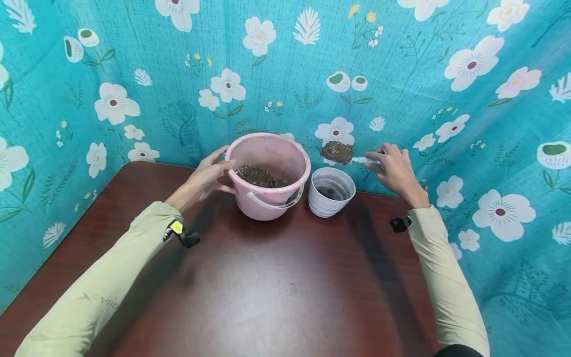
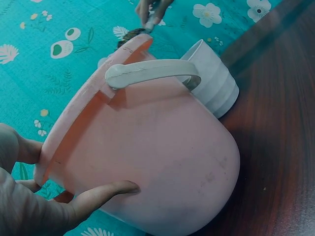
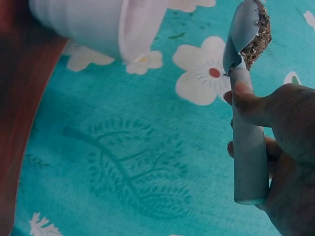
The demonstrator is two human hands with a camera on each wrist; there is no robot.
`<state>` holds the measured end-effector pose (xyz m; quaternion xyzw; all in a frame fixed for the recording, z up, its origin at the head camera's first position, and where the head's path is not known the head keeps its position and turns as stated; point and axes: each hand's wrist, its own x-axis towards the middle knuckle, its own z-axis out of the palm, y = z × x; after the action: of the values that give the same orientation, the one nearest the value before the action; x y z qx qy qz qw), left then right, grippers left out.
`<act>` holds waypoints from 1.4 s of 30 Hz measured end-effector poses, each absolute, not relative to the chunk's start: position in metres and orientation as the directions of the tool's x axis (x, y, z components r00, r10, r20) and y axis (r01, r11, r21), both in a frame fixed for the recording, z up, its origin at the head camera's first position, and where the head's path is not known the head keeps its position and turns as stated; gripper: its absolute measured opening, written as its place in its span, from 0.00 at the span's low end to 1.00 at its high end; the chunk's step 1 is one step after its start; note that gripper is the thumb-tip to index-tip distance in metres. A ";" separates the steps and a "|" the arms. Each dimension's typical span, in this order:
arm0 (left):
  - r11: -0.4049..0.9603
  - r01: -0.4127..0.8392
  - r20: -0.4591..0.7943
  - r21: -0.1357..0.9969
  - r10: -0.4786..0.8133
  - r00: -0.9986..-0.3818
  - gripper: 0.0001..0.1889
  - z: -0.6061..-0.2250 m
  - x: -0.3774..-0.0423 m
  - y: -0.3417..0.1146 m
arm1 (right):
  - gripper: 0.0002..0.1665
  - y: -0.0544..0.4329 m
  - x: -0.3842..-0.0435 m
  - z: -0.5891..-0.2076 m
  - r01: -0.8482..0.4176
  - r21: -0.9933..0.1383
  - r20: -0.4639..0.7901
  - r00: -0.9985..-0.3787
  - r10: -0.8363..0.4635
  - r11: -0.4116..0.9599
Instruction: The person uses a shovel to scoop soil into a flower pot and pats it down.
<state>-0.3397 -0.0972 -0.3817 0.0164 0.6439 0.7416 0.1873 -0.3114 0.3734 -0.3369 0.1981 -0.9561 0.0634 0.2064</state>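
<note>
A pink bucket (image 1: 263, 206) with a white handle (image 2: 147, 71) stands near the back of the table, dark soil (image 1: 258, 177) inside it. My left hand (image 1: 209, 173) grips its left rim, the thumb (image 2: 106, 194) lying along the outer wall. To the right of the bucket is a whitish ribbed pot (image 1: 327, 206), with something dark at its bottom. My right hand (image 1: 394, 168) holds a light grey trowel (image 3: 248, 152) by the handle, up and to the right of the pot. A heap of soil (image 1: 337, 151) fills the trowel's blade, roughly above the pot's back rim.
The dark reddish-brown table (image 1: 276, 287) reaches toward me. A teal flowered curtain (image 1: 285, 64) hangs close behind the bucket and pot, and along both sides. Small camera mounts (image 1: 189, 239) sit on both wrists.
</note>
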 end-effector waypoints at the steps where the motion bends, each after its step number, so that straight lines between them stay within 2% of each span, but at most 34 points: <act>1: -0.101 -0.256 -0.216 0.961 0.298 -0.930 0.39 -0.382 -0.339 -0.098 | 0.14 0.375 -0.310 -0.339 -0.409 -0.040 0.422 -0.834 -0.355 0.912; 7: -0.096 -0.262 -0.227 0.960 0.279 -0.933 0.38 -0.385 -0.334 -0.101 | 0.13 0.383 -0.309 -0.355 -0.423 0.003 0.463 -0.802 -0.376 0.906; 15: -0.088 -0.264 -0.230 0.961 0.282 -0.932 0.38 -0.386 -0.337 -0.100 | 0.07 0.379 -0.309 -0.368 -0.378 0.215 0.562 -0.706 -0.430 0.901; 19: -0.094 -0.261 -0.225 0.961 0.285 -0.932 0.38 -0.384 -0.339 -0.100 | 0.14 0.374 -0.309 -0.369 -0.339 0.333 0.579 -0.663 -0.475 0.880; 22: -0.095 -0.264 -0.228 0.960 0.282 -0.932 0.38 -0.383 -0.339 -0.099 | 0.17 0.370 -0.307 -0.368 -0.308 0.385 0.577 -0.655 -0.488 0.870; 26: -0.092 -0.257 -0.223 0.962 0.282 -0.933 0.38 -0.382 -0.338 -0.098 | 0.16 0.365 -0.305 -0.363 -0.294 0.381 0.574 -0.668 -0.473 0.877; 32: -0.098 -0.249 -0.212 0.964 0.291 -0.933 0.38 -0.381 -0.338 -0.096 | 0.15 0.360 -0.304 -0.355 -0.281 0.313 0.616 -0.667 -0.419 0.907; 42: -0.109 -0.243 -0.204 0.964 0.285 -0.936 0.37 -0.383 -0.341 -0.095 | 0.08 0.314 -0.310 -0.333 -0.329 0.194 0.732 -0.579 -0.360 0.924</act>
<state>-0.3412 -0.0948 -0.3831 0.0161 0.6435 0.7445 0.1775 -0.3096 0.3144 -0.3329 0.1937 -0.8883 -0.0187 0.4161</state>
